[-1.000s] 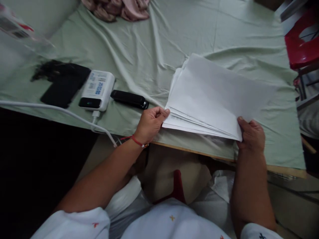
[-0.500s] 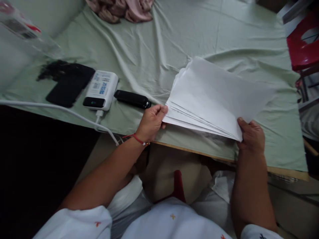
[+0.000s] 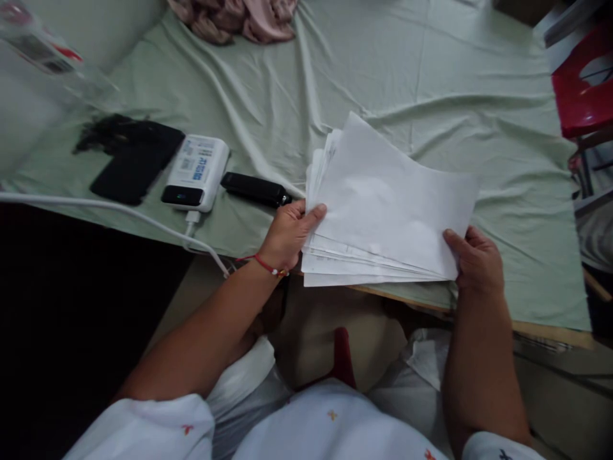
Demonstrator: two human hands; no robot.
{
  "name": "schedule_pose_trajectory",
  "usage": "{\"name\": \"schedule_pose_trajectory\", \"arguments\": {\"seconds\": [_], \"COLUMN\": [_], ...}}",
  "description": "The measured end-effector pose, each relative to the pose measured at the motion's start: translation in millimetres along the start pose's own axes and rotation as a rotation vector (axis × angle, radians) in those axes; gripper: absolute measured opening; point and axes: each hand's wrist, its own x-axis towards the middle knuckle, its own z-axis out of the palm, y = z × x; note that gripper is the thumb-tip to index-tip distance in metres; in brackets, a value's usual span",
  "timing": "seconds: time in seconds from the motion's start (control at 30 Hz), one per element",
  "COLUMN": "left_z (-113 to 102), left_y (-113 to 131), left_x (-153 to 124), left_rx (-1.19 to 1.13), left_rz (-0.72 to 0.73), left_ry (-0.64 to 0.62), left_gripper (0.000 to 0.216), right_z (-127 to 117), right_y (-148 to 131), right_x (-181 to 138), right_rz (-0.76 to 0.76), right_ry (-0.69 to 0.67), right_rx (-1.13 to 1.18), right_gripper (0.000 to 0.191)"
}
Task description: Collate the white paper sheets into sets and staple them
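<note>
A loose stack of white paper sheets (image 3: 383, 204) hangs over the near edge of a table covered in pale green cloth (image 3: 431, 83). My left hand (image 3: 290, 235) is closed on the stack's left edge, thumb on top; a red string bracelet is on that wrist. My right hand (image 3: 474, 259) grips the stack's right near corner. The sheets are fanned and uneven at the near edge, with some print showing on the lower ones.
Left of the papers lie a black stapler-like bar (image 3: 256, 190), a white power bank (image 3: 196, 172) with a white cable (image 3: 96, 207), and a black phone (image 3: 129, 163). Pink cloth (image 3: 234, 19) lies at the far edge. A red chair (image 3: 582, 89) stands right.
The stack has been pulled toward me and turned, so its near edge now overhangs the table. Both hands shifted slightly with it.
</note>
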Motion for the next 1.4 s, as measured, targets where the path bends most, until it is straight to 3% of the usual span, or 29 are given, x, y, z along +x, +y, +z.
{"name": "schedule_pose_trajectory", "arguments": {"seconds": [0.2, 0.37, 0.6, 0.87, 1.03, 1.2, 1.4], "left_z": [-0.6, 0.6, -1.4, 6.2, 9.4, 7.0, 11.1], "left_y": [0.0, 3.2, -2.4, 2.5, 8.2, 19.4, 42.6], "left_x": [1.4, 0.9, 3.5, 2.8, 8.8, 24.4, 32.0], "left_rx": [0.073, 0.051, 0.103, 0.015, 0.037, 0.164, 0.128], "left_rz": [-0.006, 0.002, -0.003, -0.011, -0.023, 0.2, 0.396], "left_ry": [0.025, -0.065, 0.038, 0.022, -0.067, -0.008, -0.089], "left_gripper": [0.07, 0.061, 0.061, 0.064, 0.067, 0.063, 0.054], "right_z": [2.7, 0.5, 2.9, 3.1, 5.0, 13.2, 19.4], "right_y": [-4.5, -6.4, -7.1, -10.4, -10.5, -16.9, -25.8], "right_x": [1.2, 4.5, 2.6, 3.8, 5.2, 3.9, 1.4], "right_rz": [-0.083, -0.132, -0.139, -0.189, -0.33, -0.467, -0.377], "right_ry": [0.091, 0.156, 0.164, 0.159, 0.15, 0.15, 0.109], "right_rx": [-0.035, -0.053, -0.037, 0.017, 0.057, 0.125, 0.317], "right_gripper": [0.057, 0.051, 0.046, 0.053, 0.048, 0.035, 0.047]}}
